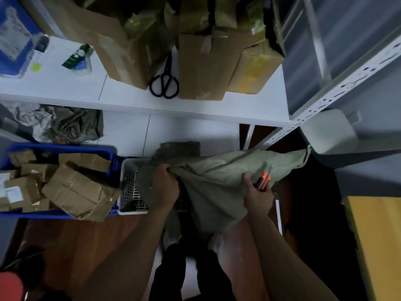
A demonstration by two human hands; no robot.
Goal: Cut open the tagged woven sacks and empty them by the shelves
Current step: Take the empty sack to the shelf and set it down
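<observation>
The left grip (166, 185) is closed on a bunched fold of the green woven sack (217, 192), with the fingers curled over the fabric. The right grip (259, 197) pinches the sack's right edge and, in the same hold, carries an orange-and-black knife (263, 181) against the cloth. Whether the blade is out cannot be told.

Holding the sack at two separated points lifts and spreads it. Judged from the task, this is to tip its contents downward. The sack hangs limp between the hands, above the person's feet and partly over a white perforated basket (130, 187). The basket probably stands there to catch what falls. Nothing is seen leaving the sack, and no tag is visible.

Just left of the basket, a blue crate (63, 147) holds brown taped parcels (73, 187). Beyond the crate lie crumpled sacks (69, 124), probably set aside as emptied. On the white shelf (65, 88), far from the hands, black scissors (165, 82) lie between cardboard boxes (201, 66), accessible for cutting.
</observation>
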